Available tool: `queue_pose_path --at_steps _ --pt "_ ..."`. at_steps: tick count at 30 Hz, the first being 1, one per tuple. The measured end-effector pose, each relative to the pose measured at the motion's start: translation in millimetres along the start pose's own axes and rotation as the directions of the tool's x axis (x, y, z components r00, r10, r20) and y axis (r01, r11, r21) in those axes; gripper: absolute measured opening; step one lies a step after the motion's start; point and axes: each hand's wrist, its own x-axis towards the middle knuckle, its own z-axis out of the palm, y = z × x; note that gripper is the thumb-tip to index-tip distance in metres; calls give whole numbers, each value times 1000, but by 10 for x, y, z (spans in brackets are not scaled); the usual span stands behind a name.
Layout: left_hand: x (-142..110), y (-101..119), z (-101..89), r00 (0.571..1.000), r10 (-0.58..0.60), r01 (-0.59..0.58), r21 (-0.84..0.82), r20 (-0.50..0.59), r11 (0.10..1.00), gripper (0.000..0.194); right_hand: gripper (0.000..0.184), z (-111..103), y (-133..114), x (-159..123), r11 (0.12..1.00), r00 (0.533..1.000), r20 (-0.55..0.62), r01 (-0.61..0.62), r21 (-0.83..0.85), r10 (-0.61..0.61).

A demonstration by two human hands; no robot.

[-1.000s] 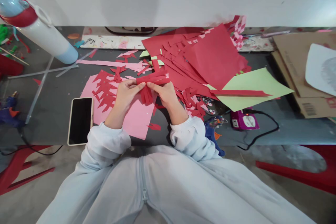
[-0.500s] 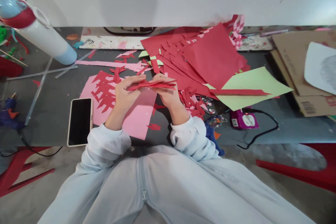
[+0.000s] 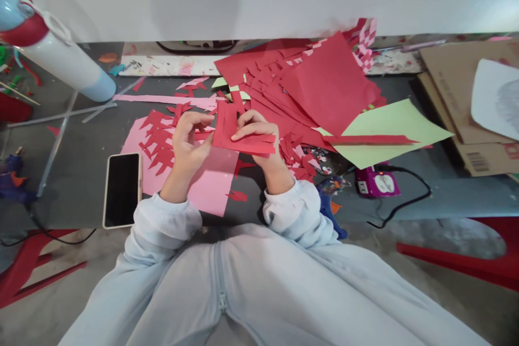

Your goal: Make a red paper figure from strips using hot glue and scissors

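Both my hands hold up a red paper piece with cut slits [image 3: 231,131] above the dark table [image 3: 81,173]. My left hand [image 3: 188,138] pinches its left edge, fingers curled. My right hand [image 3: 257,130] grips its right side, fingers folded over the top. Under the hands lies a pink sheet [image 3: 211,178] with several red cut-out shapes [image 3: 160,138] on it. A heap of red paper sheets [image 3: 316,84] lies just beyond my right hand.
A phone [image 3: 121,189] lies face up at the left near the table edge. A white bottle with a red cap [image 3: 60,57] lies at the far left. A green sheet [image 3: 389,132], a purple device with a cable [image 3: 377,184] and cardboard [image 3: 458,86] are at the right.
The red paper hung down folded, then was turned flat, and now faces me opened out with its slits showing. My hands have risen slightly and moved apart.
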Motion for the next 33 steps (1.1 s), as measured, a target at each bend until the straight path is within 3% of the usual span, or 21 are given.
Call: queue_pose_path --at_steps 11,18,25,33 --pt "16 -42 -20 990 135 -135 3 32 991 17 30 -13 103 18 998 999 2 35 -55 -34" --pt "15 -28 -2 992 -100 104 -48 83 993 33 42 80 188 14 972 959 -162 -220 87 231" --pt "14 63 20 940 -333 339 -89 78 936 26 37 66 205 4 935 931 -101 -343 94 351" --pt "38 89 13 900 -434 437 -112 50 893 24 28 82 192 -3 901 904 -46 -418 116 425"
